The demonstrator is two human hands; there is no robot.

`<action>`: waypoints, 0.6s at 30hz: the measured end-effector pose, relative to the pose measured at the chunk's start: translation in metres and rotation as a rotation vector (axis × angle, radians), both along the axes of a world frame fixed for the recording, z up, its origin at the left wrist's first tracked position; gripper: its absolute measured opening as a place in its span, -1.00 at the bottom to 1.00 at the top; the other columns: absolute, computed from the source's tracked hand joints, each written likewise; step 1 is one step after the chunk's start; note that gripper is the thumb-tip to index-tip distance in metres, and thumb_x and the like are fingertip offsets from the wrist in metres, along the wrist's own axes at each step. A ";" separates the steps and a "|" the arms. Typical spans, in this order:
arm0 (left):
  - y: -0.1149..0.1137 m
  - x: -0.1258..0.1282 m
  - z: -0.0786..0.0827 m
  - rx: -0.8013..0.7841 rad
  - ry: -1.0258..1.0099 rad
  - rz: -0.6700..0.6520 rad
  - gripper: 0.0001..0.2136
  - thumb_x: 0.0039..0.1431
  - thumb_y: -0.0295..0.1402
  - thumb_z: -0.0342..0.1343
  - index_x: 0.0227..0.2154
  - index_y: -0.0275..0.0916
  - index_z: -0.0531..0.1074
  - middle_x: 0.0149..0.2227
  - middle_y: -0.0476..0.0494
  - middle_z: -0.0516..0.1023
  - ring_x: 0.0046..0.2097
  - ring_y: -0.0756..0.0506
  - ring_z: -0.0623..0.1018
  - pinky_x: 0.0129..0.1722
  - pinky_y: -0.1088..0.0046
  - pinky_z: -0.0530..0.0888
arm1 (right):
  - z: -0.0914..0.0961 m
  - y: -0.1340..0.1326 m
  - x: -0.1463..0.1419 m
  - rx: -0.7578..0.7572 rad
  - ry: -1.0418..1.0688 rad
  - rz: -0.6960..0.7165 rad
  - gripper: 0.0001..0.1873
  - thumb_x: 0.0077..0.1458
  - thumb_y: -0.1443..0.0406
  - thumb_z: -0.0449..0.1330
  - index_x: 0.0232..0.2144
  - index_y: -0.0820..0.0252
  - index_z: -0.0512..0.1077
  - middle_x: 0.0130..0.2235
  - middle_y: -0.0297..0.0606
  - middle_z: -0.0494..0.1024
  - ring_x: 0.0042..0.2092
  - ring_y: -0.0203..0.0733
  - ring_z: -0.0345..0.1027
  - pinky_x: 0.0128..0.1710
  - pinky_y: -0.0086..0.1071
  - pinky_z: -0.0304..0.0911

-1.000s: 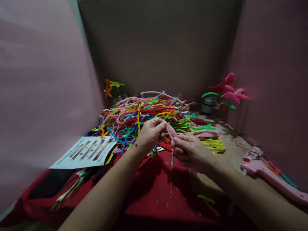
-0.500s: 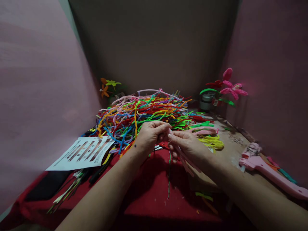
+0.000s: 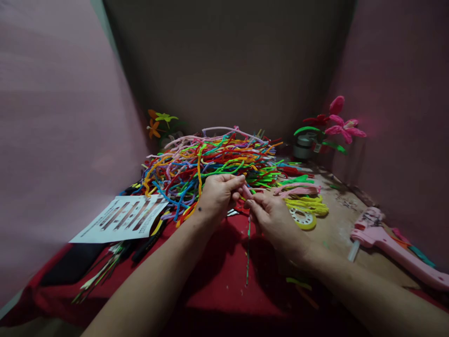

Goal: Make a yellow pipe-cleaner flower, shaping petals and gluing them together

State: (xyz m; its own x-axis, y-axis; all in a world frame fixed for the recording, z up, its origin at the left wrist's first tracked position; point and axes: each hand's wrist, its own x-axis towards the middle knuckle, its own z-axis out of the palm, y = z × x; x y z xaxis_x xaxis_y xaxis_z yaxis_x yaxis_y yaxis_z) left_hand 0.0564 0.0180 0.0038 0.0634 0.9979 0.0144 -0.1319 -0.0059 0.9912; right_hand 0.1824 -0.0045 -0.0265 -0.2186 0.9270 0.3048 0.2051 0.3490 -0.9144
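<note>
Right grip [image 3: 274,217] has shifted, baring a yellow roll [image 3: 308,223], pinching pink strip [image 3: 247,191] with left grip [image 3: 219,193].

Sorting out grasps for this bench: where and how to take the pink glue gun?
Mid-handle, probably from above and the near side. The pink glue gun lies flat, its long handle stretching rightward; a teal strip lies along the far side, and the pale stick juts out left.

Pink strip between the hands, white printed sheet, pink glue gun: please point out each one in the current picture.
Pink strip [image 3: 247,191], head view: the short stretch left uncovered.
White printed sheet [image 3: 122,219], head view: middle of its printed face.
Pink glue gun [image 3: 390,244], head view: upper part of its handle.
</note>
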 end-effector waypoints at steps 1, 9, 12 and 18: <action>0.001 -0.001 0.000 -0.007 0.001 0.001 -0.80 -0.12 -0.28 0.17 -0.60 -0.35 0.39 -0.79 0.10 0.23 -0.76 0.17 0.13 -0.77 0.65 0.03 | -0.002 -0.001 -0.001 0.000 0.011 -0.004 -0.79 0.05 0.26 0.02 -0.54 0.21 0.35 -0.64 -0.39 0.30 -0.64 -0.41 0.11 -0.66 -0.51 0.02; 0.003 -0.001 0.002 0.159 0.226 0.173 -0.81 -0.12 -0.32 0.17 -0.66 -0.35 0.38 -0.78 0.11 0.20 -0.72 0.17 0.12 -0.73 0.61 0.02 | 0.004 0.002 0.002 -0.487 0.262 0.162 -0.77 0.00 0.18 0.05 -0.53 0.23 0.29 -0.71 -0.47 0.27 -0.78 -0.44 0.06 -0.82 -0.54 0.02; 0.004 0.000 -0.001 0.093 0.025 0.001 -0.80 -0.11 -0.27 0.17 -0.56 -0.35 0.42 -0.75 0.12 0.17 -0.71 0.17 0.10 -0.72 0.62 0.01 | 0.008 0.004 0.006 -0.524 0.344 0.210 -0.77 -0.03 0.17 0.08 -0.53 0.24 0.29 -0.73 -0.48 0.28 -0.78 -0.44 0.08 -0.83 -0.56 0.05; 0.008 0.001 -0.012 -0.003 -0.140 -0.228 -0.74 -0.07 -0.21 0.16 -0.49 -0.37 0.42 -0.72 0.08 0.20 -0.70 0.16 0.16 -0.69 0.62 0.09 | 0.005 0.006 0.009 -0.538 0.412 0.262 -0.76 -0.05 0.17 0.12 -0.54 0.26 0.28 -0.74 -0.48 0.28 -0.78 -0.46 0.07 -0.84 -0.57 0.08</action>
